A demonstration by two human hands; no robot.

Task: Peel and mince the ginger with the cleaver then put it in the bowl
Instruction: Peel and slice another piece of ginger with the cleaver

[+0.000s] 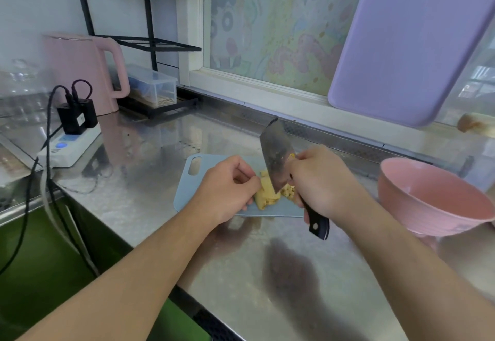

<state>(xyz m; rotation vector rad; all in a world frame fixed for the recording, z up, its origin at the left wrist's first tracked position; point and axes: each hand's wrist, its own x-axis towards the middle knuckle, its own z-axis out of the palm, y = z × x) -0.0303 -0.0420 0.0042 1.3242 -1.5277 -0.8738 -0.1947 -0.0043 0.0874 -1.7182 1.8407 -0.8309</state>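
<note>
A pale blue cutting board (187, 193) is laid flat on the steel surface (241, 273), and the peeled yellow ginger (266, 193) is found on it, near the board's front edge. The ginger is held down by the left hand (227, 188), whose fingers are curled with their tips pressed against the left side of the piece; that grip is closed on the ginger. The cleaver (277, 158) is held by the right hand (318, 182), whose grip is clamped round the dark handle just behind the blade, the end of the handle being left sticking out toward the viewer. The blade is stood on edge, tip pointed away and slightly up, with its cutting edge set into the right side of the ginger. Small cut pieces (289, 190) are seen just right of the blade, partly hidden by the right hand.

A pink bowl (417, 206) is placed on the surface to the right of the board, apart from it, tilted in the wide-angle view. At the back left a pink kettle (80, 70) is stood beside a white power strip (69, 148) with black plugs. A lilac board (407, 46) is leaned against the window at the back right.
</note>
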